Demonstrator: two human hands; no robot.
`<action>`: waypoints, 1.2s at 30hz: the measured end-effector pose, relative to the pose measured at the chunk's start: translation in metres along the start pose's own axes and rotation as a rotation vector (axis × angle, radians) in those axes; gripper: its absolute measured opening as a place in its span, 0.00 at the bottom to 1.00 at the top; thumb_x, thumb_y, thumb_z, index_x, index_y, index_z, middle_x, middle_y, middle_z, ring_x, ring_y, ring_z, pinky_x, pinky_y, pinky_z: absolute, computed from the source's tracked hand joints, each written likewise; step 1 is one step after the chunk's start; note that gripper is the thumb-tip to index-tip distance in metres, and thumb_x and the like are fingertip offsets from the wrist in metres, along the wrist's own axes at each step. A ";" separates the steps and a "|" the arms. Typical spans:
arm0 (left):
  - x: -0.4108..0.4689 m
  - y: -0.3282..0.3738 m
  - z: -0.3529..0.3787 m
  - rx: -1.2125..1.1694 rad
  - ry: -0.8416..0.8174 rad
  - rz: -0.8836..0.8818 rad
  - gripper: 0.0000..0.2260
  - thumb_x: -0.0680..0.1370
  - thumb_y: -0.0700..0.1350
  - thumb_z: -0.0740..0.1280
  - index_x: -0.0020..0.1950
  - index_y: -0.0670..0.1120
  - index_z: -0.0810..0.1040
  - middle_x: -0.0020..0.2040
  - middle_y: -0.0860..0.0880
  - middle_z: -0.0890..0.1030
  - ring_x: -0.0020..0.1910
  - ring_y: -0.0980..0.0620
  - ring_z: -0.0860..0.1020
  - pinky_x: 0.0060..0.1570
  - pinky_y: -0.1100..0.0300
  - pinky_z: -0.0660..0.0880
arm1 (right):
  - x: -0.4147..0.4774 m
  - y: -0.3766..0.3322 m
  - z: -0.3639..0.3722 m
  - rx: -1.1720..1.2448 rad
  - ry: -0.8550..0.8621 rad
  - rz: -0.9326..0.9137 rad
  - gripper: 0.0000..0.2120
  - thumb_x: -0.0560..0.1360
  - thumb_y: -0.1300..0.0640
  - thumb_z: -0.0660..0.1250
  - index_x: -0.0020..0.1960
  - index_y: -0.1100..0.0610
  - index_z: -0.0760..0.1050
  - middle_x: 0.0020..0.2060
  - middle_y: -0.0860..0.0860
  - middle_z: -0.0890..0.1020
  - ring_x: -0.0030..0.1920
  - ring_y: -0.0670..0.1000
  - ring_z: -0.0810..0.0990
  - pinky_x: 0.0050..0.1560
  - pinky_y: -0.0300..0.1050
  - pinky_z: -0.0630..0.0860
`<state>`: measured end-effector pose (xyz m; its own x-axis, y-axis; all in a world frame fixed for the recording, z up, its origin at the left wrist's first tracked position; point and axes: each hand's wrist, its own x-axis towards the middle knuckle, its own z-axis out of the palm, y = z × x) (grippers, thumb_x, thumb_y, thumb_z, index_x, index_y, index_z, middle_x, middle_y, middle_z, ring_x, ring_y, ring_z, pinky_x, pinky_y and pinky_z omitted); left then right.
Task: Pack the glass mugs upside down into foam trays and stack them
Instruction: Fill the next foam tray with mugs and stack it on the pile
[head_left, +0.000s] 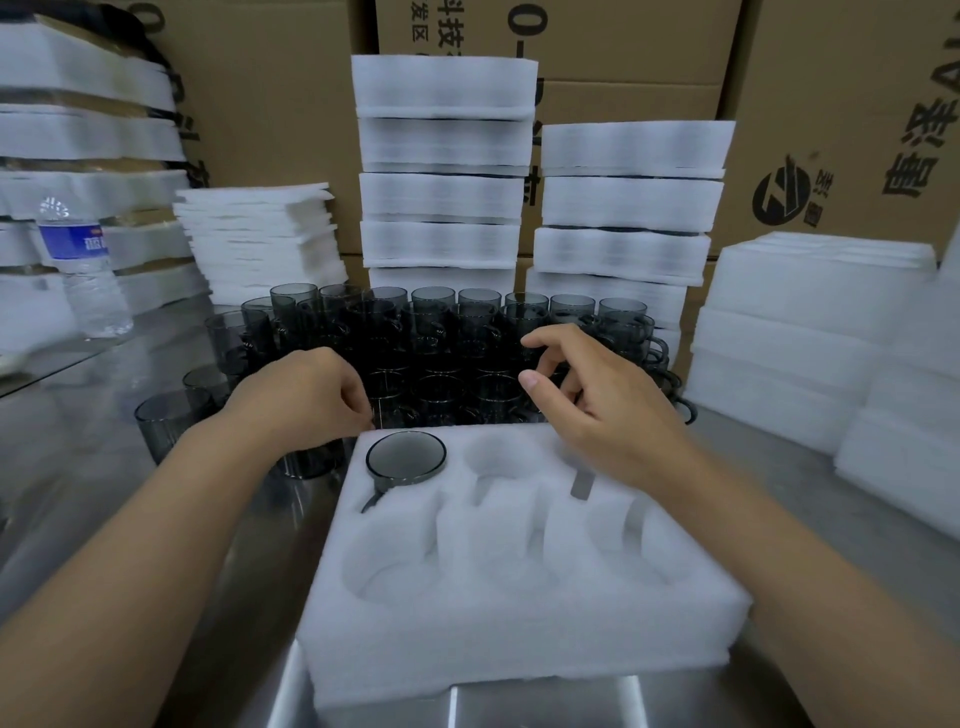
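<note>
A white foam tray (519, 587) with several round cavities lies in front of me on the steel table. One dark glass mug (406, 457) sits upside down in its back-left cavity, with the handle pointing toward me. Behind the tray stand several rows of dark glass mugs (447, 332), upright. My left hand (306, 395) is at the tray's back-left corner with its fingers curled down beside a mug; I cannot see whether they grip it. My right hand (597, 405) hovers over the mugs behind the tray's back-right corner, thumb and forefinger apart, holding nothing.
Two tall stacks of foam trays (441, 197) rise behind the mugs, in front of cardboard boxes (810, 104). A pile of thin foam sheets (260, 234) and a water bottle (85, 270) stand at the left. More foam trays (810, 332) are stacked at the right.
</note>
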<state>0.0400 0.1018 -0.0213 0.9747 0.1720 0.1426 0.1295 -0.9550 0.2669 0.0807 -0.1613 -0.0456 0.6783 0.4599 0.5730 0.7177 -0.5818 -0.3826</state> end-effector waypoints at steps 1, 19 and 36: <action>0.000 -0.001 -0.001 0.028 0.003 -0.013 0.07 0.70 0.49 0.74 0.34 0.56 0.78 0.38 0.57 0.80 0.41 0.55 0.78 0.45 0.54 0.78 | 0.000 0.000 0.000 0.001 0.000 0.000 0.16 0.78 0.41 0.55 0.64 0.42 0.66 0.48 0.39 0.75 0.38 0.44 0.76 0.38 0.39 0.69; -0.024 0.031 -0.003 0.050 0.565 0.068 0.07 0.72 0.44 0.69 0.45 0.54 0.74 0.38 0.56 0.77 0.39 0.50 0.73 0.31 0.59 0.60 | 0.000 -0.002 0.000 -0.001 -0.001 -0.002 0.15 0.78 0.42 0.56 0.63 0.43 0.66 0.47 0.40 0.75 0.38 0.43 0.76 0.38 0.39 0.69; -0.033 0.067 0.029 -0.279 0.726 0.854 0.05 0.70 0.31 0.70 0.39 0.40 0.79 0.39 0.47 0.81 0.38 0.44 0.80 0.35 0.50 0.77 | 0.012 -0.026 -0.007 0.925 -0.064 0.521 0.18 0.74 0.39 0.65 0.54 0.52 0.74 0.44 0.54 0.79 0.32 0.52 0.82 0.28 0.42 0.75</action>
<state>0.0217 0.0253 -0.0362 0.3790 -0.3191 0.8687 -0.6545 -0.7560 0.0079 0.0688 -0.1456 -0.0237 0.9242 0.3511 0.1505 0.1582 0.0069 -0.9874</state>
